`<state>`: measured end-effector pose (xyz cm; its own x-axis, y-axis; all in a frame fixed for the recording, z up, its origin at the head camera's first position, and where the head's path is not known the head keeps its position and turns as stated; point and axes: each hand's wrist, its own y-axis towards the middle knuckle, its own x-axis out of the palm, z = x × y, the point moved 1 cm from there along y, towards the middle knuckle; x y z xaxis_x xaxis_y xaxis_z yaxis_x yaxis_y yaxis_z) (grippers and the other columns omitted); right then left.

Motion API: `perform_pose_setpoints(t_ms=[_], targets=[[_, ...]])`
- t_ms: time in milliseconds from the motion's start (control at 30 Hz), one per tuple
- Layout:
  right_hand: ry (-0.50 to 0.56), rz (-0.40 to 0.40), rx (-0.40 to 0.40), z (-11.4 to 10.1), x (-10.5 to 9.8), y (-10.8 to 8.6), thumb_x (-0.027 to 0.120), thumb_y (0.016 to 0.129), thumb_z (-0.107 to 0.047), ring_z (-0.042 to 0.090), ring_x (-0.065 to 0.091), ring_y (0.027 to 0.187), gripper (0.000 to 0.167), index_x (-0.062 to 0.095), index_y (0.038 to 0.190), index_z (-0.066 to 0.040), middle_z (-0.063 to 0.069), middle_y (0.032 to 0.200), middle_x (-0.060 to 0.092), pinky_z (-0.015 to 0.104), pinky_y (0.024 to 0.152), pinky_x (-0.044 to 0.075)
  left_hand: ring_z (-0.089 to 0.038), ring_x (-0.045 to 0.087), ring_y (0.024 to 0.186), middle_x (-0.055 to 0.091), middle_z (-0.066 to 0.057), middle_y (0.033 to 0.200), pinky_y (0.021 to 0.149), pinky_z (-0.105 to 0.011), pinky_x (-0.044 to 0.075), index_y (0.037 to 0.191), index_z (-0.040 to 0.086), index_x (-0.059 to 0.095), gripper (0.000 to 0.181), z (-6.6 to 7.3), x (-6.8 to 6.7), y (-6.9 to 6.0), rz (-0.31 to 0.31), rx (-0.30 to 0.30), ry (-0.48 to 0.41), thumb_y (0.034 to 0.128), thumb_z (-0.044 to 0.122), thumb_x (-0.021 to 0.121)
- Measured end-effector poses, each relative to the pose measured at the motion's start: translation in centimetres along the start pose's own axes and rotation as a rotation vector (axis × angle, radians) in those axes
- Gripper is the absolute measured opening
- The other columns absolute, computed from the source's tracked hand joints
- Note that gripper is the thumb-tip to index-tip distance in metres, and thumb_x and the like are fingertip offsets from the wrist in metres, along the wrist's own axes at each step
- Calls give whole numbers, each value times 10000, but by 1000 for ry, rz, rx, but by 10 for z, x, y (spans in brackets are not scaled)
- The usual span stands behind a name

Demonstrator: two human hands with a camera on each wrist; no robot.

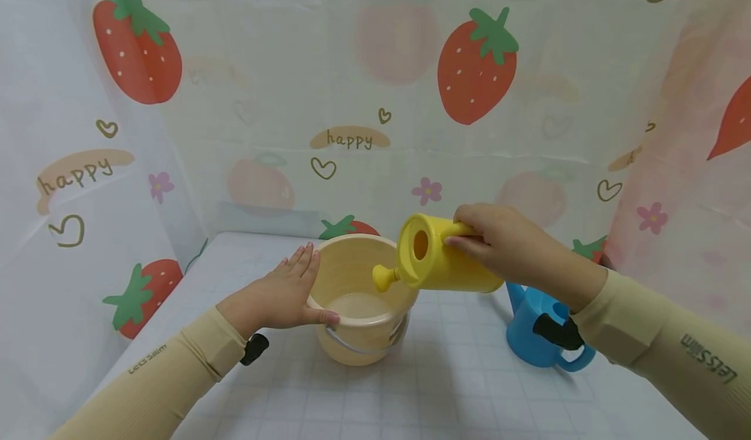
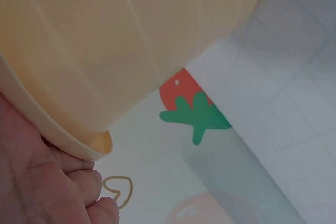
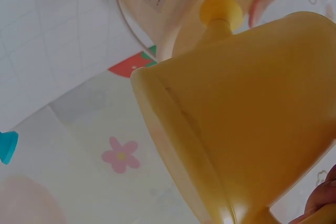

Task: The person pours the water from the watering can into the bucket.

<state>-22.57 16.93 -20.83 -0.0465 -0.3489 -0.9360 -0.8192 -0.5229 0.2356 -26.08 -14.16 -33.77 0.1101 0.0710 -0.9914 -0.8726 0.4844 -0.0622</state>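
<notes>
A yellow watering can (image 1: 457, 264) is tipped on its side above the right rim of a cream bucket (image 1: 360, 339), its round spout head (image 1: 384, 278) over the bucket's opening. My right hand (image 1: 499, 241) grips the can's handle; in the right wrist view the can (image 3: 252, 108) fills much of the frame. My left hand (image 1: 281, 293) lies against the bucket's left rim with fingers extended, the thumb on the near rim. The left wrist view shows the fingers (image 2: 79, 187) at the rim of the bucket (image 2: 131, 40). No water is visible.
A blue watering can (image 1: 530, 336) stands on the white gridded tabletop (image 1: 469, 394) at the right, under my right wrist. Behind the table hangs a curtain (image 1: 264, 101) printed with strawberries. The bucket's handle (image 1: 358, 349) hangs down in front.
</notes>
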Motion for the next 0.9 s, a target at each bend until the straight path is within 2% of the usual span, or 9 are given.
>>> perform_pose_setpoints(t_ms=[567, 900], targets=[[-25, -21, 8, -2, -5, 4, 609, 886, -258, 167, 510, 701, 141, 554, 835, -138, -15, 738, 541, 270, 632, 468, -369, 28, 1380, 22, -257, 1491, 1075, -528, 142, 1427, -85, 91, 1239, 1, 1, 1, -2, 2, -1, 664, 847, 383], [-64, -15, -19, -3, -4, 6, 624, 875, -262, 159, 507, 710, 137, 558, 846, -145, -25, 745, 540, 268, 642, 471, -371, 30, 1379, 30, -264, 1489, 1072, -533, 148, 1425, -89, 93, 1237, 0, 0, 1, 0, 2, 5, 668, 847, 376]])
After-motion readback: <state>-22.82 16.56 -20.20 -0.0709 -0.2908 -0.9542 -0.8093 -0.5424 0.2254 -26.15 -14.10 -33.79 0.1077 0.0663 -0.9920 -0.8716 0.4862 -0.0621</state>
